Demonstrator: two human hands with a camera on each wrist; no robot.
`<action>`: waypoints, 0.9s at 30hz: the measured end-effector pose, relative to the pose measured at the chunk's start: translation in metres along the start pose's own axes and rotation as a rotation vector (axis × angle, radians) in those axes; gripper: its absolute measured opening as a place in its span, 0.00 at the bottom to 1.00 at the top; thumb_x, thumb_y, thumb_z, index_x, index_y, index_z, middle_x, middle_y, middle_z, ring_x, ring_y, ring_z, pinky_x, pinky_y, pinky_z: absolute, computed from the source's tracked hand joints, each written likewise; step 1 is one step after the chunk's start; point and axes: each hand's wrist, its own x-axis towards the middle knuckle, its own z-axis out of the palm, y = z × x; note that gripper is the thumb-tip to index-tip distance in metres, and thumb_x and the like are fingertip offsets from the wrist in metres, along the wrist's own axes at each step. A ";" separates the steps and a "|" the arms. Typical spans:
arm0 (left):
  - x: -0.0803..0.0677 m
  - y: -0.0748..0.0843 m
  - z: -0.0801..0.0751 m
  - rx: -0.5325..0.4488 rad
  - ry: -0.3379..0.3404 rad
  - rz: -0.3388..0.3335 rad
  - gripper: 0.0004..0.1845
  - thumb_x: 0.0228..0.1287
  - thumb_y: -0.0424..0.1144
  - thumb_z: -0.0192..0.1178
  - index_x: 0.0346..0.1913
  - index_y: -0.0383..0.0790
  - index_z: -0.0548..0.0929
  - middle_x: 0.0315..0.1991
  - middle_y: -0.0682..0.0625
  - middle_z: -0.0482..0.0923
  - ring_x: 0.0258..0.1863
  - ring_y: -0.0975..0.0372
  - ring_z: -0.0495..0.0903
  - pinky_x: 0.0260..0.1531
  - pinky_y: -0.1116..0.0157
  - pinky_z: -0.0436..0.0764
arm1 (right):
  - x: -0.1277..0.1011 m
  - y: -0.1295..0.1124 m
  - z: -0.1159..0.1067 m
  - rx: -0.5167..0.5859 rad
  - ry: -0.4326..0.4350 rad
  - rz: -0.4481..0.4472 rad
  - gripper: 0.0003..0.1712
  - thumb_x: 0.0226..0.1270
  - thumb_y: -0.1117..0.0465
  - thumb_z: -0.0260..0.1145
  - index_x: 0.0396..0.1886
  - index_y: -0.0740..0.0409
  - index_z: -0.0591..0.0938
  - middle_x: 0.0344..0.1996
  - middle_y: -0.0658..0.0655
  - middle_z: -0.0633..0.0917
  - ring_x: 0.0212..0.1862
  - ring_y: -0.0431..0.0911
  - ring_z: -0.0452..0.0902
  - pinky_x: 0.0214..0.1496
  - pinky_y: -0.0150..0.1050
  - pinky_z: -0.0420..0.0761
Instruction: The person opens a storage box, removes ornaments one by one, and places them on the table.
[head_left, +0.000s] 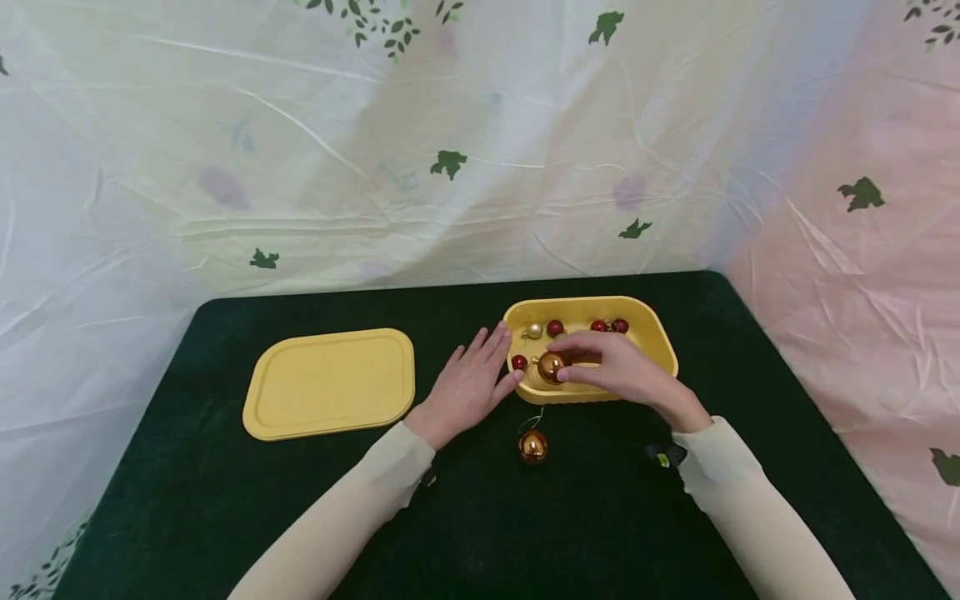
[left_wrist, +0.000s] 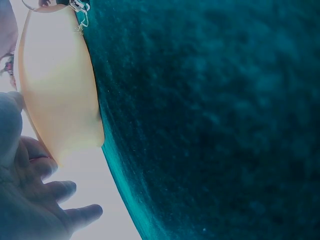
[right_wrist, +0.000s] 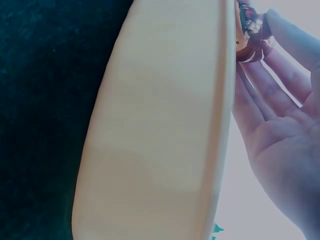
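Note:
My right hand (head_left: 618, 367) pinches a shiny copper Christmas bauble (head_left: 552, 367) between thumb and fingers, over the front left part of a yellow plastic container (head_left: 663, 350). In the right wrist view the bauble (right_wrist: 250, 47) shows partly behind the container's wall (right_wrist: 155, 125). My left hand (head_left: 471, 385) touches the container's left rim with fingers straight. Inside lie small red baubles (head_left: 555, 328) and a gold bauble (head_left: 533, 331); the right hand hides part of the inside. Another copper bauble (head_left: 533, 447) with a string loop lies on the table in front of the container.
A flat yellow lid (head_left: 330, 383) lies on the dark green table (head_left: 480, 517), left of my left hand. Patterned white fabric (head_left: 510, 167) hangs behind the table, with pinkish fabric to the right.

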 end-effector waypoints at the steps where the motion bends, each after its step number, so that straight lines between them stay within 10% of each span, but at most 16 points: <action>1: 0.000 0.000 0.000 -0.003 0.000 0.000 0.41 0.81 0.65 0.37 0.84 0.44 0.51 0.85 0.52 0.40 0.83 0.52 0.46 0.75 0.42 0.56 | -0.002 -0.001 -0.001 0.000 0.010 -0.006 0.24 0.71 0.51 0.72 0.64 0.52 0.84 0.59 0.52 0.86 0.57 0.48 0.80 0.60 0.52 0.78; 27: 0.000 0.001 0.001 0.018 0.013 0.001 0.41 0.81 0.65 0.37 0.84 0.41 0.52 0.85 0.50 0.41 0.82 0.49 0.48 0.74 0.41 0.58 | -0.055 -0.019 -0.003 0.073 0.126 -0.086 0.24 0.74 0.59 0.70 0.67 0.52 0.81 0.59 0.47 0.84 0.58 0.43 0.81 0.60 0.37 0.80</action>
